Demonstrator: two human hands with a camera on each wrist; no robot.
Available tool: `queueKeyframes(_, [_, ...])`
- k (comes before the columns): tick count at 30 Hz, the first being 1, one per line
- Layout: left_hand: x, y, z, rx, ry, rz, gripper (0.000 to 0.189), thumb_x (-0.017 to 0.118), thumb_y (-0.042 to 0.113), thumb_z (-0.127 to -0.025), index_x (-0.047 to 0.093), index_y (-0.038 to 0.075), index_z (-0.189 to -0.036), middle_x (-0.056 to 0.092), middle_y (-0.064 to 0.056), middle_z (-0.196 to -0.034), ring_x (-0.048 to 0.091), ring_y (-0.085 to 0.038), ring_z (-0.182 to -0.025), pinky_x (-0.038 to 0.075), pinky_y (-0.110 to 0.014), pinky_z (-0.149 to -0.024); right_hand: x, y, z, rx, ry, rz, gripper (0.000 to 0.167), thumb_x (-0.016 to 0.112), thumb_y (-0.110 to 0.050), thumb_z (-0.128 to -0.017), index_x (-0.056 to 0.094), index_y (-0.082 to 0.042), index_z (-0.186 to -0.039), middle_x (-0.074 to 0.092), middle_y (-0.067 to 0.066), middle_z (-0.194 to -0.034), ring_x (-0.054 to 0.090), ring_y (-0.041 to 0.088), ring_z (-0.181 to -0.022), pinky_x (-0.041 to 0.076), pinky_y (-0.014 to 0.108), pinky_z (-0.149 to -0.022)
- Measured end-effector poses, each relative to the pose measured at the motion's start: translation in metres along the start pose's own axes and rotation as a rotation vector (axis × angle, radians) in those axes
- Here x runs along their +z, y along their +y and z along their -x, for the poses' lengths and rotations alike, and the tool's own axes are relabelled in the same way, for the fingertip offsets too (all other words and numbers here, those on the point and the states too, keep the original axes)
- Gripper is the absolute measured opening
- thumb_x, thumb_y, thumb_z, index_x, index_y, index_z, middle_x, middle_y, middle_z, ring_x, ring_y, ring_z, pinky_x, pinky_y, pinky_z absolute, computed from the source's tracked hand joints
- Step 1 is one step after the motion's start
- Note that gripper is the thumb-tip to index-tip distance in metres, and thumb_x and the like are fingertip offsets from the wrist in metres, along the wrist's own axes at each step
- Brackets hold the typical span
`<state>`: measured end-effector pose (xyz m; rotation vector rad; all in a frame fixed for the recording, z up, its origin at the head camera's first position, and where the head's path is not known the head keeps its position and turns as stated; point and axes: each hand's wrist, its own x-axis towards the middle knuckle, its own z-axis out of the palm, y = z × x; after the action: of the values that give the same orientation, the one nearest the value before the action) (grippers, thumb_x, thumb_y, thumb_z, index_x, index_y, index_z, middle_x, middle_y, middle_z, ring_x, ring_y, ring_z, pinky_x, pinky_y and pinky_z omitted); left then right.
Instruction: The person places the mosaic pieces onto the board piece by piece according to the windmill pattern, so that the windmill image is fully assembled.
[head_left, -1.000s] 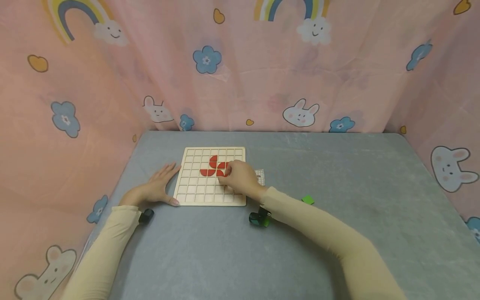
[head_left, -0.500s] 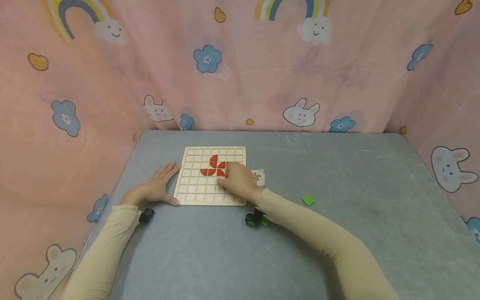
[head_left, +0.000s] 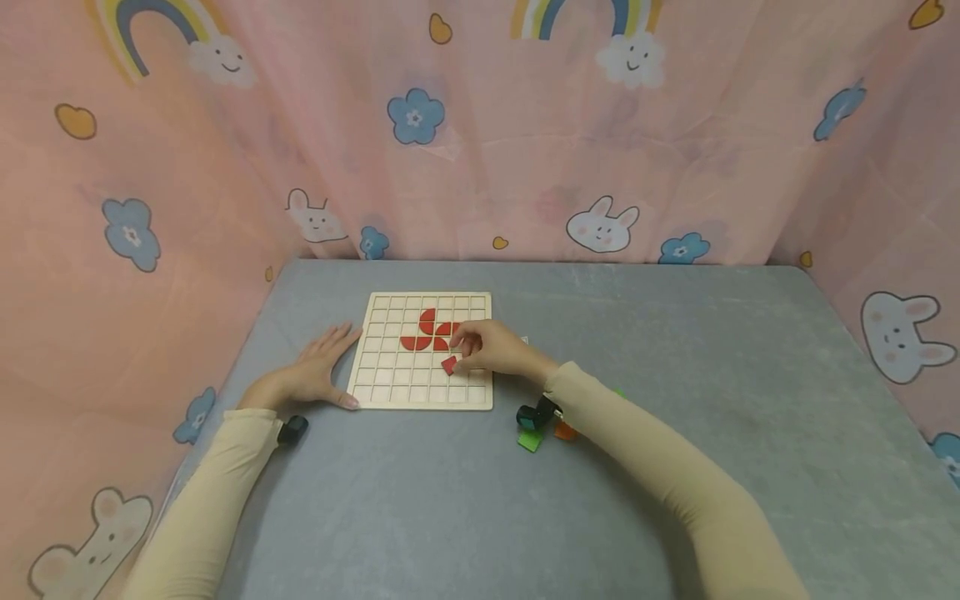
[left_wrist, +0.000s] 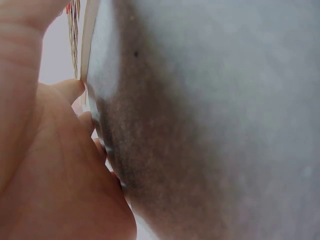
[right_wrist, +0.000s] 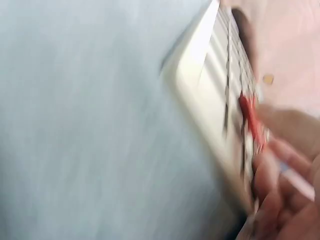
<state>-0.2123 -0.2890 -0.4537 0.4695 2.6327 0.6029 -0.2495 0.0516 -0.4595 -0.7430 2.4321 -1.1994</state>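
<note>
A pale wooden grid board [head_left: 405,393] lies on the table, with red rounded pieces [head_left: 416,343] set in pinwheel form near its middle. My left hand [head_left: 318,371] is spread at the board's left side, thumb at the near corner and fingertips at the edge; the left wrist view shows its palm [left_wrist: 65,170] close to the tabletop. Over the board's right half is my right hand [head_left: 501,348], thumb and fingers apart. A red square tile [head_left: 449,365] sits askew on the grid right at the thumb tip. The right wrist view is blurred, with a red piece [right_wrist: 252,120] beside the fingers.
A corner of the small pattern card [head_left: 525,340] peeks out behind the right hand. Near the right wrist camera [head_left: 534,415] lie a green tile [head_left: 529,442] and an orange piece [head_left: 565,431]. Another green tile [head_left: 618,392] is mostly hidden by the sleeve. A patterned curtain [head_left: 480,167] surrounds the table.
My right hand has shifted right and its thumb and fingers have spread, revealing the tilted red square tile. The sleeve now hides most of one green tile; the orange piece shows. My left hand is unmoved.
</note>
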Motion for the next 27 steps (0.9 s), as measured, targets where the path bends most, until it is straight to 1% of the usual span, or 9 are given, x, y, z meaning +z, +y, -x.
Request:
queueKeyframes(4, [-0.001, 0.0, 0.001, -0.001, -0.002, 0.005, 0.132, 0.089, 0.048, -0.064, 0.007, 0.009, -0.16, -0.004, -0.021, -0.167, -0.007, -0.047, -0.153, 0.0, -0.069, -0.12, -0.005, 0.006, 0.0, -0.041, -0.063, -0.008, 0.029, 0.084, -0.02, -0.079, 0.072, -0.016, -0.105, 0.06, 0.001, -0.082, 0.052, 0.015, -0.073, 0.043, 0.023, -0.066])
queueKeyframes(9, [-0.001, 0.0, 0.0, 0.003, -0.003, -0.003, 0.133, 0.088, 0.051, -0.063, 0.007, 0.01, -0.16, -0.003, -0.022, -0.167, -0.006, -0.047, -0.153, 0.0, -0.068, -0.12, -0.001, 0.009, -0.002, -0.058, -0.068, 0.024, 0.026, 0.084, -0.024, -0.079, 0.075, -0.02, -0.103, 0.06, -0.001, -0.083, 0.053, 0.014, -0.074, 0.044, 0.022, -0.066])
queueKeyframes(14, [0.0, 0.001, 0.002, 0.023, 0.003, 0.002, 0.136, 0.085, 0.06, -0.06, 0.007, 0.011, -0.16, -0.003, -0.023, -0.167, -0.006, -0.047, -0.153, 0.0, -0.068, -0.12, 0.002, 0.01, -0.003, -0.054, -0.03, 0.045, 0.021, 0.084, -0.023, -0.079, 0.077, -0.02, -0.099, 0.061, -0.001, -0.081, 0.053, 0.014, -0.072, 0.044, 0.022, -0.064])
queueKeyframes(16, [0.0, 0.002, 0.002, 0.021, 0.004, 0.003, 0.137, 0.085, 0.061, -0.059, 0.007, 0.011, -0.16, -0.003, -0.022, -0.167, -0.006, -0.047, -0.153, -0.001, -0.068, -0.121, 0.004, 0.01, -0.003, -0.052, -0.009, 0.051, 0.019, 0.085, -0.023, -0.078, 0.077, -0.02, -0.096, 0.061, -0.001, -0.08, 0.053, 0.013, -0.072, 0.044, 0.022, -0.063])
queueKeyframes(21, [-0.001, 0.003, 0.001, -0.003, 0.0, -0.009, 0.134, 0.088, 0.053, -0.061, 0.008, 0.009, -0.16, -0.002, -0.023, -0.167, -0.006, -0.047, -0.153, 0.0, -0.067, -0.121, 0.007, 0.01, -0.003, -0.042, 0.037, 0.068, 0.015, 0.085, -0.025, -0.078, 0.076, -0.021, -0.089, 0.061, -0.003, -0.077, 0.054, 0.012, -0.072, 0.044, 0.022, -0.065])
queueKeyframes(27, [-0.001, 0.007, 0.001, -0.016, 0.002, -0.019, 0.133, 0.09, 0.047, -0.061, 0.009, 0.007, -0.159, -0.002, -0.024, -0.166, -0.004, -0.048, -0.153, 0.001, -0.068, -0.121, 0.009, 0.008, -0.002, -0.049, 0.072, 0.092, 0.012, 0.084, -0.024, -0.079, 0.077, -0.02, -0.087, 0.062, -0.003, -0.075, 0.053, 0.01, -0.07, 0.042, 0.023, -0.066])
